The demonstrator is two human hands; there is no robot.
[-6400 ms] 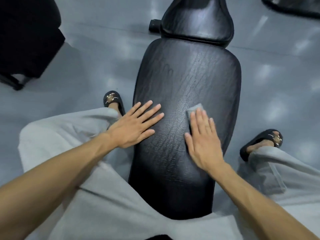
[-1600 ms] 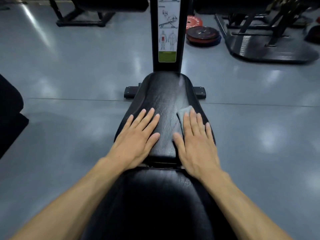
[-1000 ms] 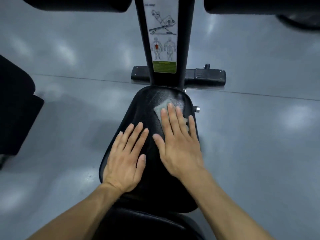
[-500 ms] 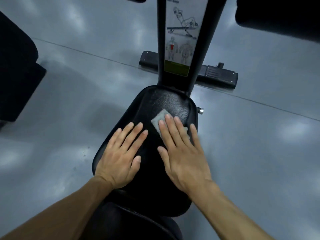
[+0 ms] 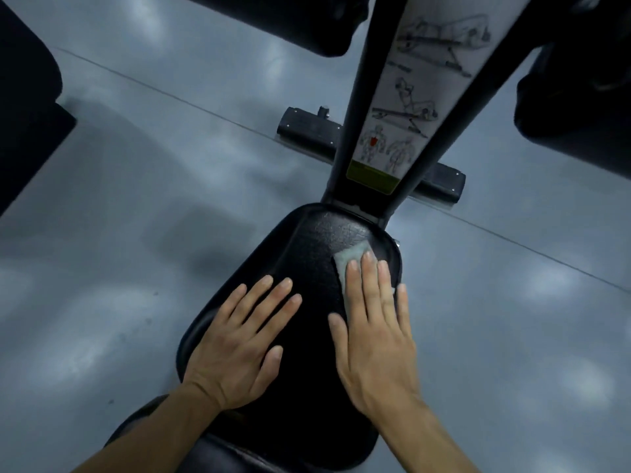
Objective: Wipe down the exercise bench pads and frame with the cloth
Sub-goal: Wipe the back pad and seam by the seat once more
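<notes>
Pressing the cloth (image 5: 351, 259) onto the pad (image 5: 317, 240), right hand (image 5: 374, 339) flat.

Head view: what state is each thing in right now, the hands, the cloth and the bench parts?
left hand: flat, fingers spread, resting on the pad, holding nothing.
right hand: flat, straight fingers pressing the cloth down.
cloth: spread flat on the pad's far right part, mostly under the fingers.
seat pad: black, textured, both hands on it.
upright post: rises from the pad's far end, carries an exercise sticker.

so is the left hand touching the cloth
Apart: in the head view the left hand lies flat on bare seat pad, the cloth under the right hand.
</notes>
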